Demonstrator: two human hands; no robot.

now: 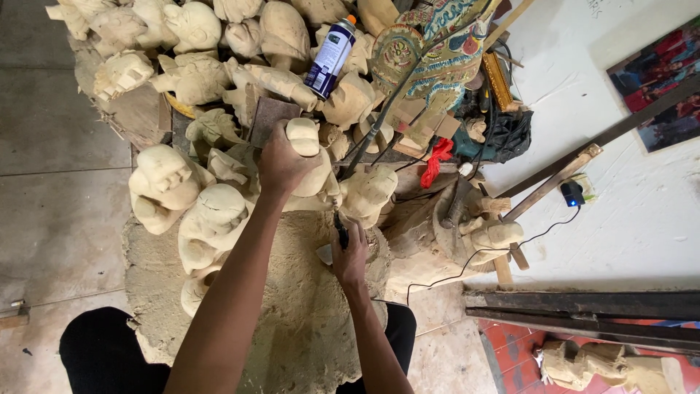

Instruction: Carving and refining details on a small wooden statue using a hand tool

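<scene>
Left hand (281,164) is wrapped around a pale wooden figure (310,164) at frame center, w/ the right hand (350,255) just below it gripping a dark carving tool (340,232). Imo the blade's close to those fingers, so one slip on the sawdust-covered block (292,328) and it could cut skin or gouge the figure.

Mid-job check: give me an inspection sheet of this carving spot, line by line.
Surface: sawdust-covered sack pad over the lap.
Job's things: pale unpainted wooden figure, dark-handled carving tool.
Clutter: heap of similar pale carved figures, blue-and-white spray can, painted puppet.
Grippers: left hand grips the figure; right hand holds the tool.
Cables: thin black cord across the floor.
Surroundings: grey tiled floor, white wall.
</scene>
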